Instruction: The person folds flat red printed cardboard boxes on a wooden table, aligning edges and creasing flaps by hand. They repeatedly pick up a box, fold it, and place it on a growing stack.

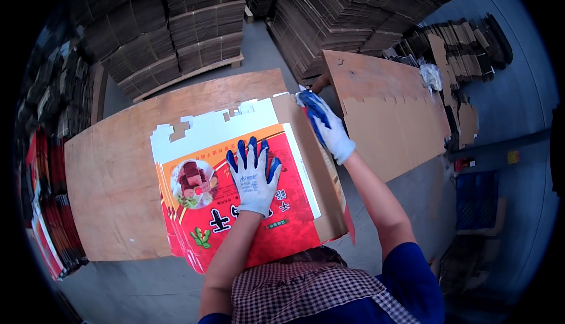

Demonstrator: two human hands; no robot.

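Note:
A flat printed cardboard box sheet (294, 218), red and orange with a food picture, lies in front of me, its far edge white and cut into tabs. My left hand (254, 177), in a white glove with blue fingertips, rests flat on it with spread fingers. At the sheet's right side a brown inner flap (312, 165) is turned up. My right hand (325, 125), gloved the same way, is closed over the far end of this flap. Its fingertips are partly hidden.
Under the sheet is a wooden table (112, 177). To the right stands a second board (376, 77) with plain brown cardboard (394, 135) on it. Tall bundled cardboard stacks (206, 30) stand behind. Red printed sheets (62, 224) are piled at the left.

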